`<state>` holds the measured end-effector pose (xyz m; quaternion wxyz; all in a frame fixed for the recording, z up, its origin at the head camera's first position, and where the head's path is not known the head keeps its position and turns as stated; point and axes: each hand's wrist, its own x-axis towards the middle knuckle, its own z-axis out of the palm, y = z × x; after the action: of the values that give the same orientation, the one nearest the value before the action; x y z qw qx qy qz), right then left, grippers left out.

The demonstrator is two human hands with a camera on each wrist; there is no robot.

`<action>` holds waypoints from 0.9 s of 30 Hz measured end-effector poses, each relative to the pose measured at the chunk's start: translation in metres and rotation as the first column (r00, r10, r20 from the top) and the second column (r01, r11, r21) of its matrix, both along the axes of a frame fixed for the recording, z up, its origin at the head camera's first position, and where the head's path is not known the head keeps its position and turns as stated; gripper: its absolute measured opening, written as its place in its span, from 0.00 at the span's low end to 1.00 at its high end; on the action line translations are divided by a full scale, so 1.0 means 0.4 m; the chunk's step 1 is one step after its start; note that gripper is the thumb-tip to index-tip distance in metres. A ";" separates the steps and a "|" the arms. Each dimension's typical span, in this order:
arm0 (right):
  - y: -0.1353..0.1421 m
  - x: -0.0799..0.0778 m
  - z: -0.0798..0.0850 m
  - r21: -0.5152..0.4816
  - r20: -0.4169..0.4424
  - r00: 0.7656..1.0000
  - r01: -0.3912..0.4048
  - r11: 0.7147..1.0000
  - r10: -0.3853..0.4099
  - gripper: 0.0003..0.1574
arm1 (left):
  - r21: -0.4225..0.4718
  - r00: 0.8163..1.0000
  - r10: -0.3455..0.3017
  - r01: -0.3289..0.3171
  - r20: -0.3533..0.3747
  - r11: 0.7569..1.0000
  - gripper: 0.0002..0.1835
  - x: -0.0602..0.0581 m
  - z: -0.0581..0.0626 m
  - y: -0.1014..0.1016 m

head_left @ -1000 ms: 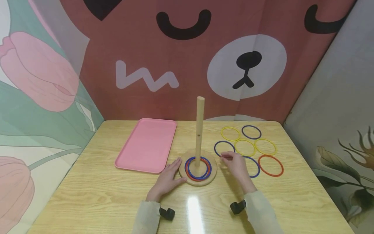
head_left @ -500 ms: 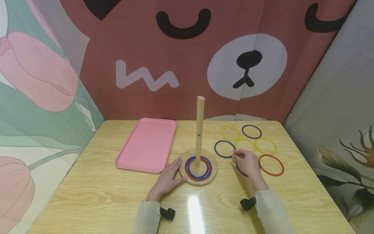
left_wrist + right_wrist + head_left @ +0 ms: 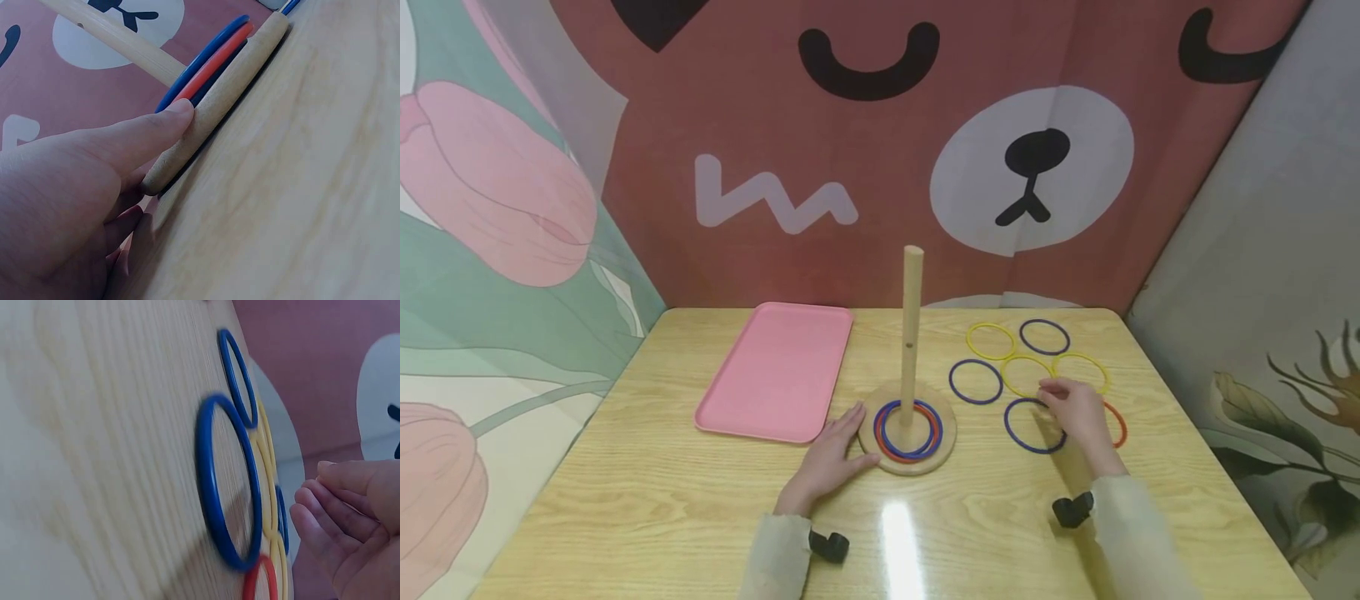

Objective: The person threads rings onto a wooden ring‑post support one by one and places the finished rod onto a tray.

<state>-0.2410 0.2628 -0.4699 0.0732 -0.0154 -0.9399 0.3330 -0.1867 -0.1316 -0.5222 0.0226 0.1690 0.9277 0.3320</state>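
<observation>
1 wooden peg point(image 3: 912, 321) upright on 1 round base point(image 3: 948, 433); round the peg, 2 stacked blue rings point(image 3: 203, 59), 1 stacked red ring point(image 3: 215, 64). On table point(image 3: 985, 533) right: 3 loose blue rings point(image 3: 206, 480), 3 yellow rings point(image 3: 990, 359), 1 loose red ring point(image 3: 250, 584). Left hand point(image 3: 822, 465): fingers extended, touching base rim. Right hand point(image 3: 1078, 414): fingers loosely bent over that cluster, nothing held. 1 pink tray point(image 3: 775, 371) at left

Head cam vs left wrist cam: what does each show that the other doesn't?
Head only: the pink tray, right hand and yellow rings.
Left wrist only: the ring stack side-on, with the red ring between two blue rings.
Both: the left hand touching the wooden base, and part or all of the peg.
</observation>
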 end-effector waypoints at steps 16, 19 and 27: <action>0.146 -0.013 -0.011 0.098 -0.008 0.994 0.109 0.989 -0.108 0.17 | 0.002 1.000 0.000 0.000 -0.009 1.000 0.47 -0.005 -0.012 -0.003; 0.161 -0.013 -0.017 0.113 -0.022 0.994 0.111 0.987 -0.109 0.17 | 0.000 1.000 -0.005 0.005 -0.020 1.000 0.47 -0.005 -0.014 -0.004; 0.196 -0.012 -0.035 0.172 0.000 0.995 0.101 0.980 -0.103 0.18 | -0.013 1.000 -0.004 0.004 0.000 1.000 0.47 -0.005 -0.007 -0.003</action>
<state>-0.2458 0.3414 -0.4837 0.0872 -0.0587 -0.9634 0.2465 -0.1888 -0.1330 -0.5252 0.0241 0.1707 0.9296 0.3256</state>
